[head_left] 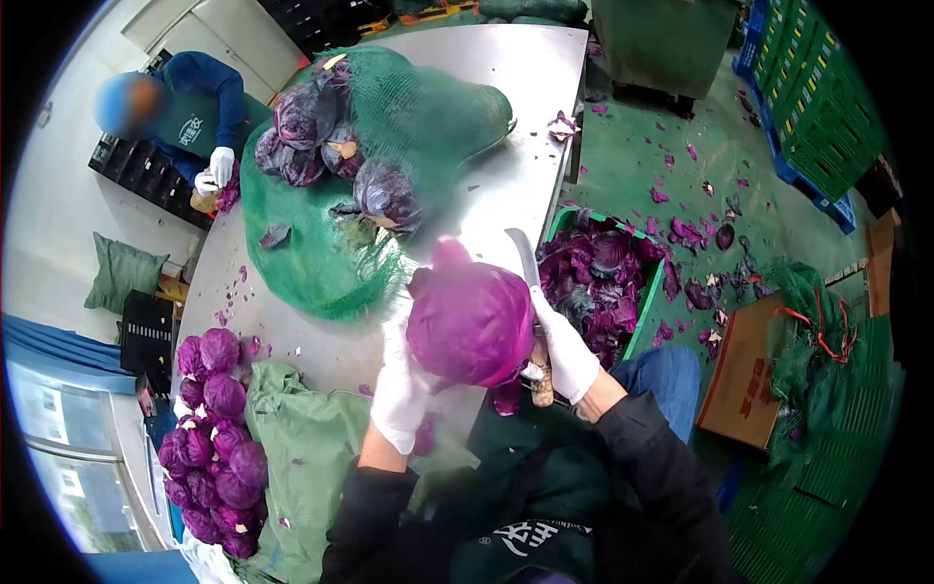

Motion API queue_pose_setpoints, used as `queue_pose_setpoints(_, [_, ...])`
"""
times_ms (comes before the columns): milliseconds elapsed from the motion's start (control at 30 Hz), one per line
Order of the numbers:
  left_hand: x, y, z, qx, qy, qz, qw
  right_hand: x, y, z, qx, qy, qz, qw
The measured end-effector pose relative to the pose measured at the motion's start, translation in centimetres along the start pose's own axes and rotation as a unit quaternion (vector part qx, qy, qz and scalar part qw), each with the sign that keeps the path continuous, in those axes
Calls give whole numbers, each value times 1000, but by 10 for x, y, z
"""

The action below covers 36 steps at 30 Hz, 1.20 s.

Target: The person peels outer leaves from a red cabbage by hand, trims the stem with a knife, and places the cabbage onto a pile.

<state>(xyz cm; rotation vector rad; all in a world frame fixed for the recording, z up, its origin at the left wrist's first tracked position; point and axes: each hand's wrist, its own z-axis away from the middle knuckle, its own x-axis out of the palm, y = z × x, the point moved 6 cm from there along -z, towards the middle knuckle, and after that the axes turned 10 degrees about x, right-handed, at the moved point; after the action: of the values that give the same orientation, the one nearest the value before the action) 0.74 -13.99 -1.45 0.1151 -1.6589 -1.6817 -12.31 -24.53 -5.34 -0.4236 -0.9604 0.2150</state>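
Note:
A bright red cabbage [469,326] is held up in front of me, over the edge of the steel table. My left hand [397,397], in a white glove, grips it from the left side. On the other side, my white-gloved right hand [568,350] is closed round a knife [542,380], its handle pointing down and its blade rising behind the cabbage. That hand also rests against the cabbage's right side. A loose purple leaf [506,397] hangs just below. The fingertips behind the cabbage are hidden.
Green mesh netting [311,277] with dark cabbages [387,193] lies on the steel table [530,73]. Peeled cabbages [226,440] are piled at left beside a green sack [302,467]. A leaf-filled crate [642,326] stands at right. A co-worker [199,112] works across the table.

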Motion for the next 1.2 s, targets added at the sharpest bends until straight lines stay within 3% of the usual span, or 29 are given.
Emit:
queue_pose_setpoints(33, [-6,9,0,112,-1,16,994,-1,4,1,19,10,-16,1000])
queue_pose_setpoints(100, [8,27,6,221,-52,-286,931,2,14,0,10,21,54,998])
queue_pose_setpoints(167, [-7,15,7,141,-18,-134,981,5,16,5,11,56,109,992])
queue_pose_setpoints(233, [-21,6,7,62,27,32,997,3,14,2,-11,84,200,976])
queue_pose_setpoints(300, [-30,-2,14,-12,62,227,972,8,13,-5,-33,55,152,986])
queue_pose_setpoints(400, [-30,1,22,-24,60,308,949,17,30,-28,-17,-15,99,995])
queue_pose_setpoints(467, [-32,11,26,63,45,96,992,11,42,-50,17,-42,137,990])
queue_pose_setpoints(500, [-25,25,29,121,24,-32,992,2,41,-58,-8,12,200,980])
queue_pose_setpoints(567, [-9,53,38,232,30,-301,925,-11,27,-68,-2,-1,159,987])
queue_pose_setpoints(633, [-21,60,40,317,37,-397,861,-37,-6,-77,-94,41,152,983])
queue_pose_setpoints(700, [-26,59,46,295,54,-375,877,-72,-59,-72,-213,188,183,941])
queue_pose_setpoints(767, [-23,63,45,300,40,-358,883,-80,-95,-45,-255,352,274,858])
queue_pose_setpoints(800, [-15,69,44,315,13,-378,871,-72,-100,-36,-282,366,342,818])
queue_pose_setpoints(867, [-18,61,43,300,49,-322,897,-28,-92,-5,-325,372,451,744])
queue_pose_setpoints(900, [-19,56,44,291,66,-292,909,-19,-80,-8,-325,325,467,755])
queue_pose_setpoints(933, [-18,52,43,270,32,-297,915,-5,-60,-7,-226,273,448,821])
queue_pose_setpoints(967, [-26,37,41,158,25,-65,985,14,-39,-6,-188,214,397,873])
queue_pose_setpoints(1000, [-28,21,41,34,15,167,985,31,-22,-6,-108,153,378,907])
queue_pose_setpoints(1033, [-29,20,47,-17,23,178,984,36,-6,-16,-123,144,409,893])
queue_pose_setpoints(1100, [-29,19,61,-117,45,201,971,32,11,-19,-102,133,253,953])
queue_pose_setpoints(1167, [-59,13,68,-52,50,-58,996,15,29,-30,-46,93,143,984])
queue_pose_setpoints(1200, [-49,25,69,1,43,-120,992,15,38,-31,-35,89,107,990])
